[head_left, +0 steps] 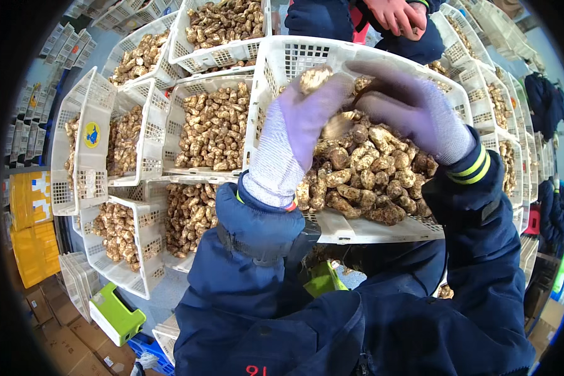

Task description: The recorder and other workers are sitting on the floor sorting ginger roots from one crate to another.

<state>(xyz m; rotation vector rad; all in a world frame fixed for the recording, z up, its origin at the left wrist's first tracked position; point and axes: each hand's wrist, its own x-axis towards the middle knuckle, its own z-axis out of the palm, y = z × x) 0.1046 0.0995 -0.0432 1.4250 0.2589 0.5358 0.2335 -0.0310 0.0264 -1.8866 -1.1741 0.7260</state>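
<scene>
Before me a white plastic crate (pixel 395 235) holds a heap of brown, knobbly mushrooms or tubers (pixel 357 178); their exact kind is unclear. My left hand (pixel 310 113), in a purple-coated knit glove, is over the crate's left part, with a pale piece (pixel 316 79) at its thumb and fingertips. Another piece, blurred, shows just below that hand. My right hand (pixel 399 101), gloved the same way, is over the heap with its fingers curved toward my left hand. Motion blurs it, and a small piece shows near its fingertips; whether it is gripped cannot be told.
More white crates of similar pieces (pixel 214 127) stand at the left and right. A person's bare hands (pixel 399 16) rest beyond my crate. A green-and-white stool (pixel 115 312) and yellow boxes (pixel 35 249) are at the left. Other people (pixel 545 103) are at the far right.
</scene>
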